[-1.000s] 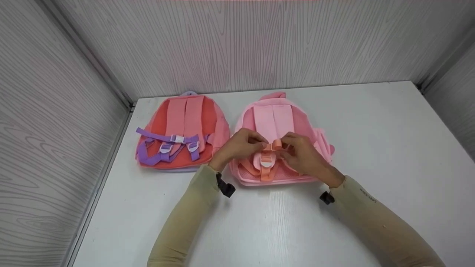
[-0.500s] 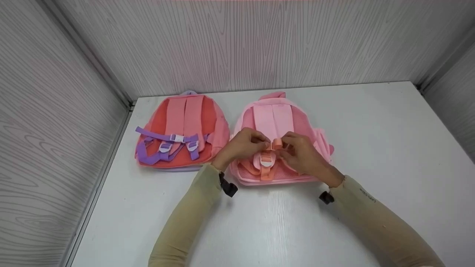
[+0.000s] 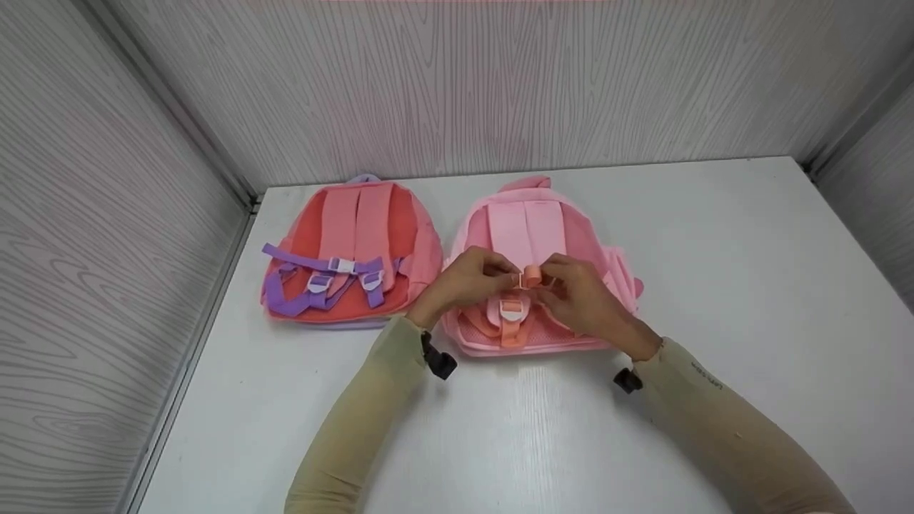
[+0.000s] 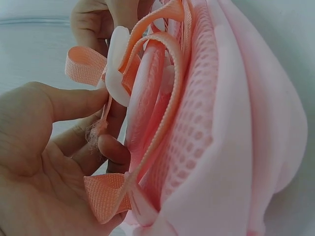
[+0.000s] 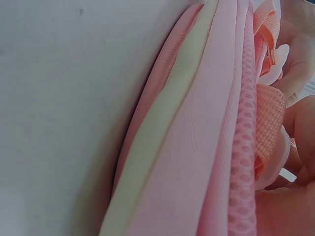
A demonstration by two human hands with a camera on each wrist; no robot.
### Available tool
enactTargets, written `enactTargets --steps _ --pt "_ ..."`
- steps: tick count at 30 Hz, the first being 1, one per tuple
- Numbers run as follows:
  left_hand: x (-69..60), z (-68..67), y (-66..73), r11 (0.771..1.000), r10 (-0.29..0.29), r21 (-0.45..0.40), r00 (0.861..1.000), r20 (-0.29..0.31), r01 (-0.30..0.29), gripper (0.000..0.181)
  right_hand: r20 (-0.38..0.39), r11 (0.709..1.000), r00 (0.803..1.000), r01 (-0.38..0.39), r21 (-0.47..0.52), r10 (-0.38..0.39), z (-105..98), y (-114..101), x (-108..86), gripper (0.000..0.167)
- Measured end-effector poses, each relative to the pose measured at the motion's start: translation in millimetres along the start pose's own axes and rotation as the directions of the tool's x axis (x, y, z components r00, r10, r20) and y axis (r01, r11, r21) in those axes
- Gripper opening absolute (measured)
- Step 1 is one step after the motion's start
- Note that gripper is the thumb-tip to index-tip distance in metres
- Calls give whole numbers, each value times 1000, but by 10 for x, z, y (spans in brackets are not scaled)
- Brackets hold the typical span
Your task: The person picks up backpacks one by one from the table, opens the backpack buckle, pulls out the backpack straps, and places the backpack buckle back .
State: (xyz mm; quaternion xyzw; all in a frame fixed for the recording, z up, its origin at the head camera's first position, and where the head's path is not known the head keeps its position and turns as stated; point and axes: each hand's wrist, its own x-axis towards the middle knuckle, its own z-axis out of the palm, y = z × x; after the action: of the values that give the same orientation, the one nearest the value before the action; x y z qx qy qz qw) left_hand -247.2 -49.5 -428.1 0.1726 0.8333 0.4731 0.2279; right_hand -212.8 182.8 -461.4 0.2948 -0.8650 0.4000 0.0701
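A pink backpack (image 3: 528, 221) lies with its straps up. Over its lower middle, the left hand (image 3: 471, 277) pinches a frayed orange strap end (image 4: 101, 127) between thumb and fingers, beside a white buckle (image 4: 117, 66). On the other side the right hand (image 3: 582, 296) holds the buckle area, next to a rolled orange strap (image 3: 533, 276); its fingertips are partly hidden. Below the hands, another buckle (image 3: 511, 310) rests on the backpack. In the right wrist view the right hand (image 5: 295, 196) is at the picture's edge, by an orange strap (image 5: 269, 120).
A coral backpack (image 3: 357, 221) with purple straps (image 3: 285, 305) lies close by on the left of the white table (image 3: 528, 435). Grey wood-patterned panels (image 3: 485, 86) stand behind and at both sides.
The left hand has shifted slightly to the right, closer to the rolled orange strap. The right hand and both backpacks have hardly moved.
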Motion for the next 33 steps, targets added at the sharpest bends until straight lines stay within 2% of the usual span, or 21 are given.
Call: enactTargets --steps 8,17,21,29,33 --pt "-29 -39 -40 999 -33 3 999 -6 33 23 14 999 999 -46 29 45 -5 28 -28 13" --pt "-39 -76 -94 1000 1 5 1000 -19 -1 21 10 985 995 -97 146 96 -45 52 -47 27" --pt "-28 -78 -99 999 41 5 999 -10 -41 23 8 982 995 -95 163 95 -56 64 -39 27" --pt "-23 -73 -61 1000 21 2 1000 -16 -20 23 11 981 995 -99 166 99 -62 67 -25 24" --pt "-15 -67 -52 1000 29 9 999 -21 -29 22 17 982 994 -106 154 105 -75 52 -18 23"
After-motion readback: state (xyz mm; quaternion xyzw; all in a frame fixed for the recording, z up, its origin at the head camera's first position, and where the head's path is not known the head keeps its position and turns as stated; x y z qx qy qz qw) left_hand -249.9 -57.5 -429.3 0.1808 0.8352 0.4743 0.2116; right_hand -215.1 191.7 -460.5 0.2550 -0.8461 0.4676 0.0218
